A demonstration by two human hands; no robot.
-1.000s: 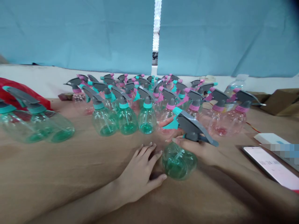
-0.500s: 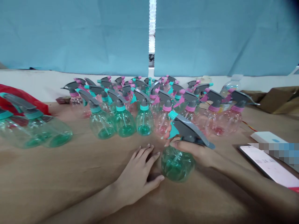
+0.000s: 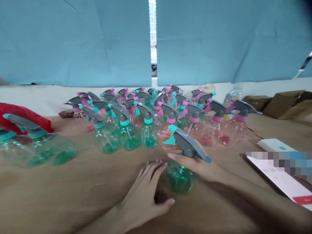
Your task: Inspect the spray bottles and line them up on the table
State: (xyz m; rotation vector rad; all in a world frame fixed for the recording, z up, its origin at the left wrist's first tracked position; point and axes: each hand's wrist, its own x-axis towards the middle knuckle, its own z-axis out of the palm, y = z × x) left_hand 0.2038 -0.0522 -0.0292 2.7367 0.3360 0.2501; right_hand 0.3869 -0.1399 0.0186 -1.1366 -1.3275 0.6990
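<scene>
A green spray bottle (image 3: 181,178) with a grey and teal trigger head stands on the table in front of me, at the right of centre. My right hand (image 3: 195,164) is around its neck, just under the trigger head. The thumb crosses the near side, and the fingers reach out behind the teal trigger, fairly straight. To the left of this bottle, my left hand (image 3: 143,191) rests palm down on the table, open, with its thumb apart from the fingers. It holds nothing and does not appear to touch the bottle.
Several green and pink spray bottles (image 3: 130,138) stand in rows farther back. More green ones (image 3: 57,149) stand at the left by a red bag (image 3: 31,117). A phone (image 3: 278,177), a white box (image 3: 276,145) and brown cartons (image 3: 284,105) are at the right.
The view has shifted slightly. My right hand's fingers have straightened and stretch farther left past the trigger. The left hand remains flat, and the bottle stays in nearly the same spot.
</scene>
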